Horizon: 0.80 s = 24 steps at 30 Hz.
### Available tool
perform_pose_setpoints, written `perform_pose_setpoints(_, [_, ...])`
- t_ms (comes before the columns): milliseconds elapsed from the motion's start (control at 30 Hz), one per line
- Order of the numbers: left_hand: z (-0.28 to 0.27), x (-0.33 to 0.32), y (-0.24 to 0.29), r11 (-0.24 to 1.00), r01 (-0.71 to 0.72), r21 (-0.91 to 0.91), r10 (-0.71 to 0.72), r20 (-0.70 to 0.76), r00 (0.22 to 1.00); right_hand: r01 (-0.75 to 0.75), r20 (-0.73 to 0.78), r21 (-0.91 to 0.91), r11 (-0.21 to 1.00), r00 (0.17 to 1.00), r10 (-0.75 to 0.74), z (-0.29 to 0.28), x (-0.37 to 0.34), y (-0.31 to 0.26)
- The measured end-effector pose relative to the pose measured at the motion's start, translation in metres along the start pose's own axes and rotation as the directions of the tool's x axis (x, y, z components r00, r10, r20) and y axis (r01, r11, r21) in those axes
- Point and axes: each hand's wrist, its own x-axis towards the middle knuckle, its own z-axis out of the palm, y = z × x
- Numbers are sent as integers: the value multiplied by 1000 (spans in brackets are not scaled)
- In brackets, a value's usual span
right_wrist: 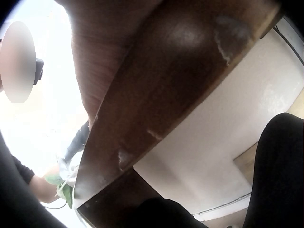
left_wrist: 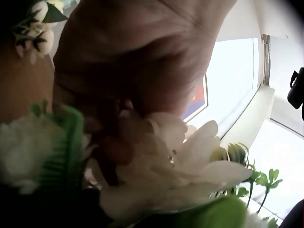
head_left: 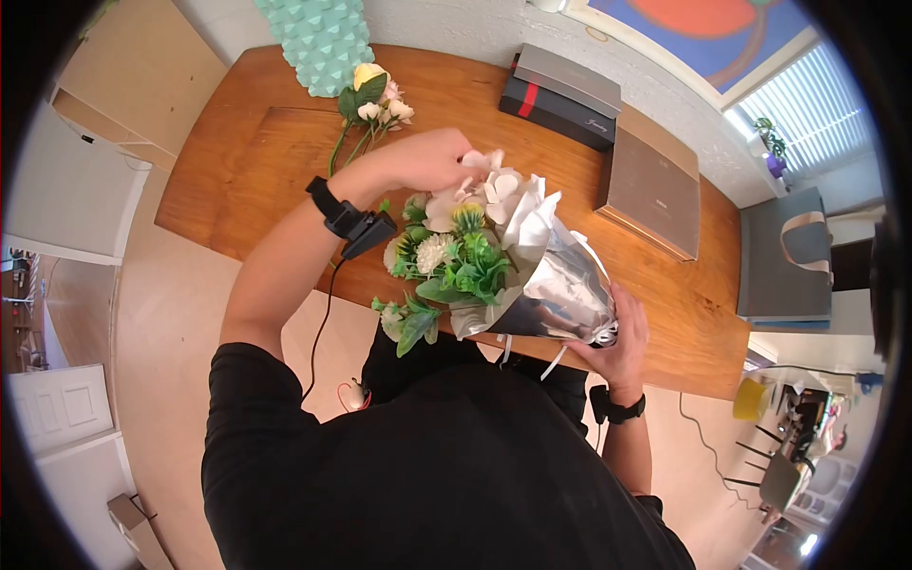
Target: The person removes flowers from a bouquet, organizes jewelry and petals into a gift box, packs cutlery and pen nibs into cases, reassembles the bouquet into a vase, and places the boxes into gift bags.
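Observation:
A bouquet in silver-white wrapping (head_left: 565,290) lies tilted over the table's front edge, its blooms toward the left. My left hand (head_left: 432,160) reaches across its top, fingers curled at a white flower (head_left: 502,195). In the left wrist view, the left hand (left_wrist: 137,57) pinches among white petals (left_wrist: 185,166); the fingertips are partly hidden. My right hand (head_left: 619,337) grips the gathered base of the wrapping, with white ribbon ends (head_left: 553,363) hanging below. The right wrist view shows part of the right hand (right_wrist: 102,52) above the table edge, its fingers out of sight.
Loose yellow and pale flowers (head_left: 375,100) lie at the back left near a mint textured object (head_left: 318,43). Dark boxes (head_left: 560,95) and a brown box (head_left: 654,185) stand along the back right. A grey bag (head_left: 784,261) is at the right end.

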Motion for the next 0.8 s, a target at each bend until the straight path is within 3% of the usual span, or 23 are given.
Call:
perform_pose_setpoints(100, [5,4,-16,996,-5,93,-1,61,998,16,1,9,1000,1000,-16,-1,1,0])
perform_pose_setpoints(200, [1,-3,-26,996,-90,-7,91,103,991,-11,-5,10,1000,1000,11,0,0,-2])
perform_pose_setpoints(267, [5,-16,-23,993,-14,-115,9,-47,999,-10,-7,16,1000,1000,11,2,-1,0])
perform_pose_setpoints(367, [20,-25,-16,1000,12,1,-12,-178,984,0,-11,16,1000,1000,0,2,0,2])
perform_pose_setpoints(400, [23,-28,-15,997,35,-69,-49,-221,974,1,-13,12,1000,1000,0,2,0,1])
perform_pose_setpoints(533, [36,-33,-32,997,-42,-66,24,-246,969,-13,-13,1,1000,1000,13,1,-1,0])
perform_pose_setpoints(600, [42,-35,-34,996,-82,24,83,-31,996,-17,0,1,1000,1000,17,0,1,-1])
perform_pose_setpoints(700, [27,-40,-24,1000,-19,23,17,77,997,-16,-3,6,1000,1000,16,1,-1,0])
perform_pose_setpoints(800, [18,-45,-22,999,51,-18,-50,47,998,-17,-3,2,1000,1000,17,0,0,-1])
